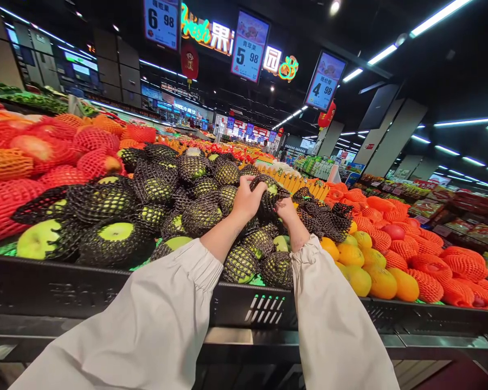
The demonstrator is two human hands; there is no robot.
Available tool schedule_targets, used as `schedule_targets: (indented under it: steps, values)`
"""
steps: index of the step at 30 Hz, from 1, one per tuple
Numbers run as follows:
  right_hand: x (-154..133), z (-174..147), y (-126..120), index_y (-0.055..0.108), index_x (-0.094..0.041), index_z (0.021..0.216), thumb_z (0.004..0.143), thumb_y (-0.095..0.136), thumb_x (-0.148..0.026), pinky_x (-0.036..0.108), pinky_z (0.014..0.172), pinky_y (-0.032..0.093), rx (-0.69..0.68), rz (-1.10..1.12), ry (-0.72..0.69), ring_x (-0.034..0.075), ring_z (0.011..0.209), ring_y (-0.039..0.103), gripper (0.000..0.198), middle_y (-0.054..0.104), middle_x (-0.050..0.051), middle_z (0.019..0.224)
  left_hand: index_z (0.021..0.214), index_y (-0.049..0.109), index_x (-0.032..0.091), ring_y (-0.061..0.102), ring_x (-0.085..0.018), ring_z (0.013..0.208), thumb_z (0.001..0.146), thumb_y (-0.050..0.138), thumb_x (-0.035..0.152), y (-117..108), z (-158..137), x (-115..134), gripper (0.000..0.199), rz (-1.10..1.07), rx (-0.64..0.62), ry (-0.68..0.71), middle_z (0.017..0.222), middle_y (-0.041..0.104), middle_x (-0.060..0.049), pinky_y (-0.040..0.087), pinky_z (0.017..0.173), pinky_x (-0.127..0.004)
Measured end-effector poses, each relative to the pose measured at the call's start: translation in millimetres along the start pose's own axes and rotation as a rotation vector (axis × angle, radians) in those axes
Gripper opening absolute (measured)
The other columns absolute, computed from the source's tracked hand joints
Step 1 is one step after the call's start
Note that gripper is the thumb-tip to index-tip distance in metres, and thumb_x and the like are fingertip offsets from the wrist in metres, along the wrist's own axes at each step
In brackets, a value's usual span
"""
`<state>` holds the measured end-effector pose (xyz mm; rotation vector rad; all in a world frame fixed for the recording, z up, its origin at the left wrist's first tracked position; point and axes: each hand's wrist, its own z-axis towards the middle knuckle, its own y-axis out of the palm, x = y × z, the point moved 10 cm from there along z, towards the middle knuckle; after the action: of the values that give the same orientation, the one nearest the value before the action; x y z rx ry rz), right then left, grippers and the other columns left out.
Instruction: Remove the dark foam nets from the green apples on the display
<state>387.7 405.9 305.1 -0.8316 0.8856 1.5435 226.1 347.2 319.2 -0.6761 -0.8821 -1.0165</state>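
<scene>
Both hands meet over a heap of green apples in black foam nets. My left hand (247, 196) curls round the left side of one netted green apple (271, 188), thumb and fingers on its net. From the right, my right hand (285, 210) grips the lower edge of the same apple's net; its fingertips are partly hidden. More netted apples (242, 264) lie right below the hands. To the left, a large green apple (116, 232) shows through its net opening, and another apple (38, 239) is half bare.
A black plastic crate (106, 292) edges the display in front of me. Oranges (361, 265) and fruit in red nets (427, 260) lie to the right. More red-netted fruit (57, 146) is piled at left. Price signs (250, 46) hang overhead.
</scene>
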Motion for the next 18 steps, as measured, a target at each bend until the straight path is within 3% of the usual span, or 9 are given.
schedule_targets:
  steps: [3, 5, 9, 13, 16, 18]
  values:
    - [-29, -7, 6, 0.066, -0.025, 0.108, 0.062, 0.064, -0.010, 0.031, 0.093, 0.054, -0.017, -0.084, -0.198, 0.015, 0.092, 0.064, 0.049, 0.069, 0.000, 0.111, 0.112, 0.042, 0.022, 0.064, -0.025, 0.101, 0.084, 0.059, 0.043, -11, -3, -8, 0.039, -0.010, 0.075, -0.136, 0.110, 0.067, -0.008, 0.046, 0.090, -0.034]
    - [-43, -14, 21, 0.061, -0.027, 0.122, 0.063, 0.066, -0.014, 0.032, 0.097, 0.052, -0.136, -0.152, -0.297, 0.017, 0.105, 0.063, 0.060, 0.063, 0.001, 0.129, 0.114, 0.040, 0.021, 0.064, -0.026, 0.105, 0.085, 0.060, 0.045, -17, -4, -9, 0.042, 0.000, 0.110, -0.168, 0.115, 0.066, -0.011, 0.045, 0.093, -0.035]
    - [-35, -22, 48, 0.046, -0.025, 0.141, 0.057, 0.082, -0.027, 0.041, 0.106, 0.049, -0.404, -0.268, -0.247, 0.027, 0.130, 0.053, 0.091, 0.054, 0.007, 0.144, 0.118, 0.040, 0.019, 0.064, -0.026, 0.110, 0.085, 0.062, 0.048, -19, -4, -10, 0.049, -0.043, 0.132, -0.171, 0.121, 0.065, -0.014, 0.045, 0.096, -0.035]
    - [-42, -18, 38, 0.045, -0.021, 0.141, 0.053, 0.089, -0.045, 0.046, 0.120, 0.035, -0.267, -0.360, -0.353, 0.030, 0.136, 0.049, 0.102, 0.053, 0.011, 0.145, 0.126, 0.041, 0.018, 0.065, -0.028, 0.110, 0.080, 0.070, 0.047, -8, -7, 4, 0.061, 0.058, 0.030, -0.043, 0.123, 0.066, -0.016, 0.048, 0.096, -0.038]
    - [-46, -16, 31, 0.047, -0.018, 0.138, 0.047, 0.090, -0.049, 0.046, 0.115, 0.041, -0.187, -0.314, -0.394, 0.029, 0.124, 0.059, 0.106, 0.059, 0.014, 0.136, 0.131, 0.044, 0.017, 0.063, -0.031, 0.114, 0.081, 0.071, 0.045, 6, -11, 22, 0.063, 0.213, -0.071, 0.137, 0.128, 0.064, -0.017, 0.048, 0.098, -0.042]
    - [-46, -11, 16, 0.049, -0.014, 0.133, 0.047, 0.090, -0.049, 0.045, 0.108, 0.048, -0.054, -0.242, -0.372, 0.027, 0.112, 0.065, 0.101, 0.065, 0.015, 0.126, 0.135, 0.043, 0.015, 0.064, -0.029, 0.113, 0.087, 0.063, 0.045, 11, -13, 27, 0.060, 0.226, -0.102, 0.206, 0.130, 0.063, -0.017, 0.048, 0.098, -0.041]
